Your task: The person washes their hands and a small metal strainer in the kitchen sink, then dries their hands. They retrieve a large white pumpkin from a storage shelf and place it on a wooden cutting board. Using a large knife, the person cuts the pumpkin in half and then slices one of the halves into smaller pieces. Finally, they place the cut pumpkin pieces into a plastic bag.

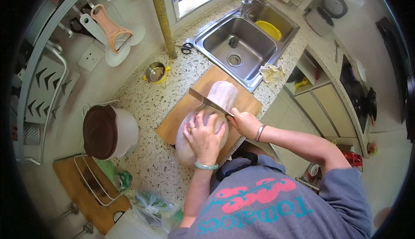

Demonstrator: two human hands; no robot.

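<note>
A large pale squash (223,93), long-necked with a swollen near end, lies on a wooden cutting board (173,126). Over its swollen end my left hand (204,136) is curved, fingers somewhat apart, gripping it from above; a ring and a green bangle show on this arm. My right hand (244,124) is wrapped around the handle of a kitchen knife (201,98). The blade lies across the squash where the neck meets the wider part, just beyond my left fingertips. How deep the edge sits I cannot tell.
Past the board is a double sink (240,40) with a yellow basin (269,29); a cloth (272,72) lies at its corner. A metal cup (156,72) and scissors (186,48) rest near a yellow pipe (162,18). At left stands a brown-lidded white container (125,129).
</note>
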